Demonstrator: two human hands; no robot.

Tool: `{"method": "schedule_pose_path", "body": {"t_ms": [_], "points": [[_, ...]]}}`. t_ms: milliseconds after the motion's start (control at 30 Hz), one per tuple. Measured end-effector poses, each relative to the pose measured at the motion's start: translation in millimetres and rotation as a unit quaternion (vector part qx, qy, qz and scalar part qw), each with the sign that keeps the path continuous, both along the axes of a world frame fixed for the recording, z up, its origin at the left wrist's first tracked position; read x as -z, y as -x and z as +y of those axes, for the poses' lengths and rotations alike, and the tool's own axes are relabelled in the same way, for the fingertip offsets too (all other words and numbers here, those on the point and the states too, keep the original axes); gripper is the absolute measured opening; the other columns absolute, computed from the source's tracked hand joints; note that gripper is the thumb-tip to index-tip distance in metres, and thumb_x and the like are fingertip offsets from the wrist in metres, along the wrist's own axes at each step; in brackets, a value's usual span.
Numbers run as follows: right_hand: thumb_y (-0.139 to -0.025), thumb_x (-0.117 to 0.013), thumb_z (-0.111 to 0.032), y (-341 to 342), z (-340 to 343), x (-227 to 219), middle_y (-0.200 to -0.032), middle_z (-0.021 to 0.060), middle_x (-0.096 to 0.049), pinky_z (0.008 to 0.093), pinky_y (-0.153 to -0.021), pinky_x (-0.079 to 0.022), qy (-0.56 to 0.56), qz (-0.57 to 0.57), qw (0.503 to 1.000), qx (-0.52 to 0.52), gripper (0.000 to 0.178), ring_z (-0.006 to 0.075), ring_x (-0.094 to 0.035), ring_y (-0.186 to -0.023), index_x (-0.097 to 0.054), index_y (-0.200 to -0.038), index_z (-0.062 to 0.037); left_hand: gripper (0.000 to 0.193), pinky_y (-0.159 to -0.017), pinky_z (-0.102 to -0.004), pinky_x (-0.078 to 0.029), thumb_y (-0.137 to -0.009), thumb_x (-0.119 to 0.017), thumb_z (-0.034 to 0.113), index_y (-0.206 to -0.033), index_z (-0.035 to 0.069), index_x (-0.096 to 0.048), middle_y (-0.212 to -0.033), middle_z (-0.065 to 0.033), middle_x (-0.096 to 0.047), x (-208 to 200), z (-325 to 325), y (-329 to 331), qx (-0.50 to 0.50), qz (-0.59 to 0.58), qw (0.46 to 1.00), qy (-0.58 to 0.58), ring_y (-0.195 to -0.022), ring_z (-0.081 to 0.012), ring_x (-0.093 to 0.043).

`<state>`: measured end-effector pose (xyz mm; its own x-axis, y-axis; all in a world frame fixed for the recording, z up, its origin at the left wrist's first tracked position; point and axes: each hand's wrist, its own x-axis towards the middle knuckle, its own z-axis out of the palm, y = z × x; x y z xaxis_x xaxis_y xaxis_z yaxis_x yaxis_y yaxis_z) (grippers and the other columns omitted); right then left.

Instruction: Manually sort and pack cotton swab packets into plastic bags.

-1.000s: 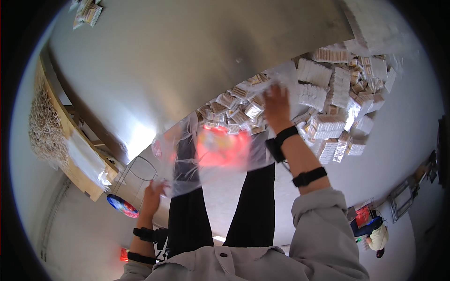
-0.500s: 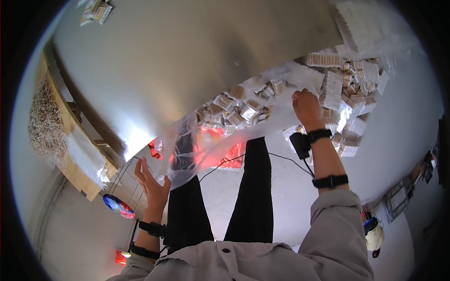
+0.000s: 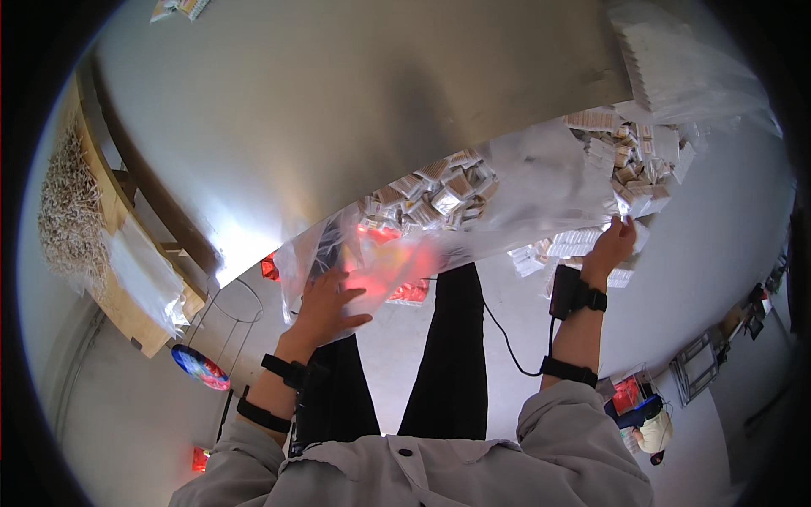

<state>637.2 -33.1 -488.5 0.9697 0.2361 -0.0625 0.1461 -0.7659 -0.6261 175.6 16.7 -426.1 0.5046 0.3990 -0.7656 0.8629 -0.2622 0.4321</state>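
Note:
A large clear plastic bag (image 3: 541,182) stretches between my hands, below the near edge of the metal table. My right hand (image 3: 610,247) is closed in a pinch on its right end, with the arm reaching forward. My left hand (image 3: 325,311) is open, its fingers spread against the bag's left part. Behind and through the film show several small clear packets of thin sticks (image 3: 449,196), piled along the table edge. A red printed package (image 3: 410,291) lies lower down, partly covered by the bag.
The metal table (image 3: 338,101) fills the far side. More stick packets (image 3: 642,156) are heaped at the right, near a large plastic sack (image 3: 684,63). Leftward, a wooden bench (image 3: 127,253) bears a pile of loose sticks (image 3: 76,220). A round stool (image 3: 201,367) stands nearby. Another person (image 3: 650,427) is at the lower right.
My right hand has moved right and nearer to me, pulling the bag wider. My left hand has come rightward onto the bag's film.

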Motion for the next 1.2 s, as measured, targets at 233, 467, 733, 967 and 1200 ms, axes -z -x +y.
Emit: {"method": "schedule_pose_path", "body": {"t_ms": [233, 467, 733, 967, 1200], "points": [[-0.075, -0.053, 0.006, 115.1, 67.2, -82.9, -0.101, 0.0103, -0.053, 0.0345, -0.078, -0.042, -0.116, 0.073, 0.878, -0.458, 0.026, 0.0251, -0.053, -0.087, -0.055, -0.100, -0.0003, 0.040, -0.102, -0.0519, -0.019, -0.072, -0.064, 0.046, -0.098, 0.016, -0.066, -0.119, -0.0114, -0.049, 14.7, -23.2, 2.7, -0.010, -0.047, 0.999, -0.010, -0.118, -0.0301, -0.038], [-0.059, -0.073, -0.037, 22.5, 105.7, 43.5, -0.129, 0.0116, -0.040, 0.0511, -0.104, -0.015, 0.415, -0.179, 0.602, -0.659, 0.063, 0.0261, -0.029, -0.126, -0.055, -0.117, -0.0220, 0.094, -0.104, -0.0472, -0.019, -0.053, -0.078, 0.042, -0.132, 0.014, -0.035, -0.138, -0.0198, -0.025, 19.9, -13.9, 8.6, -0.073, 0.134, 0.988, -0.032, -0.129, -0.0346, -0.024], [-0.065, -0.072, -0.023, -70.1, 143.8, 58.2, -0.097, 0.0182, -0.055, 0.0387, -0.090, -0.038, 0.184, -0.069, 0.751, -0.631, 0.032, 0.0340, -0.047, -0.098, -0.061, -0.086, -0.0015, 0.104, -0.106, -0.0431, -0.018, -0.056, -0.078, 0.037, -0.137, 0.006, -0.021, -0.136, -0.0219, -0.029, 42.5, 10.4, 69.0, -0.229, 0.085, 0.967, 0.070, -0.129, -0.0360, -0.023], [-0.076, -0.063, -0.013, 14.8, 126.1, -65.7, -0.088, 0.0134, -0.053, 0.0370, -0.074, -0.045, 0.124, 0.030, 0.776, -0.617, 0.019, 0.0315, -0.054, -0.085, -0.058, -0.092, -0.0033, 0.055, -0.097, -0.0398, -0.033, -0.083, -0.057, 0.021, -0.129, 0.000, -0.034, -0.130, -0.0185, -0.039, 29.9, 28.1, -0.9, -0.312, -0.099, 0.944, 0.049, -0.118, -0.0302, -0.040], [-0.078, -0.062, -0.011, 115.8, 194.2, -135.2, -0.084, 0.0099, -0.055, 0.0323, -0.068, -0.044, 0.005, 0.121, 0.751, -0.649, 0.025, 0.0262, -0.055, -0.078, -0.058, -0.102, -0.0052, 0.046, -0.093, -0.0407, -0.037, -0.083, -0.054, 0.026, -0.115, -0.005, -0.045, -0.116, -0.0290, -0.047, 93.3, -5.9, 11.6, -0.440, -0.025, 0.897, -0.046, -0.108, -0.0422, -0.044]]}}
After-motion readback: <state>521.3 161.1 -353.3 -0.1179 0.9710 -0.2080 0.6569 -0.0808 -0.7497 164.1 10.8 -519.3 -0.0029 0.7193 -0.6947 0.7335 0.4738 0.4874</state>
